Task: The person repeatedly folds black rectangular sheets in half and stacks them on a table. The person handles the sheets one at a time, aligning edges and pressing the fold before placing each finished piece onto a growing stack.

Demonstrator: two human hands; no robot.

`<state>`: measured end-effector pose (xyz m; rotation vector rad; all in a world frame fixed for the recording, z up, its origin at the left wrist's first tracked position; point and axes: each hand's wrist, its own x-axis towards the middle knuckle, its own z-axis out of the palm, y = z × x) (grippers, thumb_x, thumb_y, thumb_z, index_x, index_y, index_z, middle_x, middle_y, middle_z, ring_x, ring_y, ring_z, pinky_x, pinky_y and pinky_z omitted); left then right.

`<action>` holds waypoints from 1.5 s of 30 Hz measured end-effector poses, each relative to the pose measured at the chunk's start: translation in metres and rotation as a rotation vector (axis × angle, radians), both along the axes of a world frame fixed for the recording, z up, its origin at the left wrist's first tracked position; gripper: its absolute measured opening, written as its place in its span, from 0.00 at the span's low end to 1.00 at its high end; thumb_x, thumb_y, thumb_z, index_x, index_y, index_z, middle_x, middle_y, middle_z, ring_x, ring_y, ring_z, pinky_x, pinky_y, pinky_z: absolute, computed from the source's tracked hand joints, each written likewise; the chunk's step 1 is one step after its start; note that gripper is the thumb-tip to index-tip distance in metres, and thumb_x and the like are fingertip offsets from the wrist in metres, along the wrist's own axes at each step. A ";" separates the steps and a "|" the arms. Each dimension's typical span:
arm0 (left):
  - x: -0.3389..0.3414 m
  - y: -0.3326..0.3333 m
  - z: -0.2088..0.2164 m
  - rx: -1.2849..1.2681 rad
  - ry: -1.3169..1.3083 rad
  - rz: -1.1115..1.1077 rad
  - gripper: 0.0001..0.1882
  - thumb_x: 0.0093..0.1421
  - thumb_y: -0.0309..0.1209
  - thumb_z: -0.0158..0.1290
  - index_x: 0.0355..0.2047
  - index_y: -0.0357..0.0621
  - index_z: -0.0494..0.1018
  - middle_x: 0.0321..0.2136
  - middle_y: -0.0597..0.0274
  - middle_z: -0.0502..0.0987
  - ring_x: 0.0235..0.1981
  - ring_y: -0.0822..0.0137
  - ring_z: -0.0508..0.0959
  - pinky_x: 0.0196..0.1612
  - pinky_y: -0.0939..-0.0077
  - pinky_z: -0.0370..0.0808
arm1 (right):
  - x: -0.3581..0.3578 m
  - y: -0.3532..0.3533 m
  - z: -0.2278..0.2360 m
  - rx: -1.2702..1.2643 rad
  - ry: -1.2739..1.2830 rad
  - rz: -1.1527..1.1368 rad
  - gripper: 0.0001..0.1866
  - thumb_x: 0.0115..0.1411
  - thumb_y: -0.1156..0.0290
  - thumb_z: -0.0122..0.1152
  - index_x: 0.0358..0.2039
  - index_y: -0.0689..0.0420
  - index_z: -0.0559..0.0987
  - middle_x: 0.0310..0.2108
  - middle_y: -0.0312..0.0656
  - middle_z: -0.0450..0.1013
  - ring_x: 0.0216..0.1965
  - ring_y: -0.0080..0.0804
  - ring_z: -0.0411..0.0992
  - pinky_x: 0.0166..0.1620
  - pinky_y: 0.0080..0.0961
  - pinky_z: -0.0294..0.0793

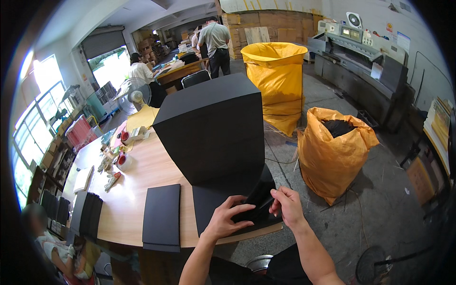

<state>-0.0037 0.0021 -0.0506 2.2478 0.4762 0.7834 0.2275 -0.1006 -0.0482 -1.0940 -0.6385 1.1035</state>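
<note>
At the table's (137, 190) near edge, both hands, left (227, 219) and right (287, 205), pinch one black sheet (259, 202) beside the tall black stack (213, 130).

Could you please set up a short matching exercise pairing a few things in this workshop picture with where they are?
Things:
1. tall black stack
2. flat black sheets
3. yellow sack
4. orange sack

Places:
A. floor, far, standing upright
B. table, left of both hands
C. floor, near the table's right end
D. table, behind the hands

Pairs: 1-D, 2-B, 3-A, 4-C
</note>
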 end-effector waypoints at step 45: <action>-0.090 -0.113 -0.038 0.293 -0.044 0.546 0.14 0.43 0.21 0.67 0.32 0.47 0.84 0.44 0.58 0.81 0.62 0.42 0.79 0.70 0.35 0.73 | -0.033 -0.044 -0.083 0.296 -1.545 -0.038 0.20 0.58 0.56 0.76 0.49 0.48 0.88 0.47 0.42 0.83 0.57 0.46 0.78 0.65 0.51 0.67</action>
